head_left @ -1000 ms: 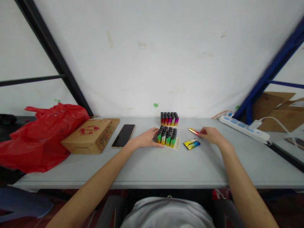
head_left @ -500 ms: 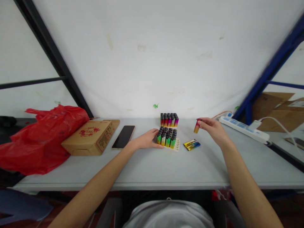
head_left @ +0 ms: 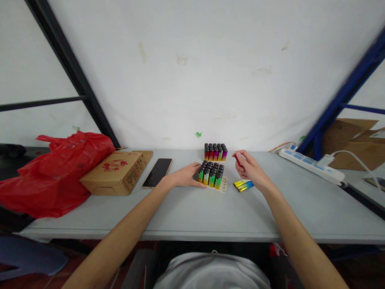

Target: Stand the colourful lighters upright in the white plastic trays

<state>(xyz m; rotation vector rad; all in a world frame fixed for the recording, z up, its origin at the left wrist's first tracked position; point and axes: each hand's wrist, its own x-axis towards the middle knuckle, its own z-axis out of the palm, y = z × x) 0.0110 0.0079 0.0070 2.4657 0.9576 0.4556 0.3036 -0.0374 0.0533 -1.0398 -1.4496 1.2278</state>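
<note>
My left hand [head_left: 189, 175] grips the left side of a pale tray [head_left: 223, 185], thumb in front and fingers behind. Several upright lighters [head_left: 211, 175] with black tops and green-yellow bodies fill most of it; a strip of slots on its right side holds none. Between the thumb and fingers of my right hand [head_left: 248, 165] is a red lighter [head_left: 237, 159], tilted and partly hidden, raised right of the tray. Below that hand, a few yellow-and-blue lighters [head_left: 243, 185] lie flat on the table.
Behind the tray stands a second block of red, purple and yellow lighters [head_left: 215, 152]. To the left are a phone [head_left: 157, 172], a cardboard box [head_left: 112, 172] and a red plastic bag [head_left: 60, 172]. A white power strip [head_left: 311, 164] lies at the right on the grey table [head_left: 192, 216].
My right hand has moved left with the lighter, towards the tray, and the lighter has tipped from near upright. My left hand keeps its hold on the tray.
</note>
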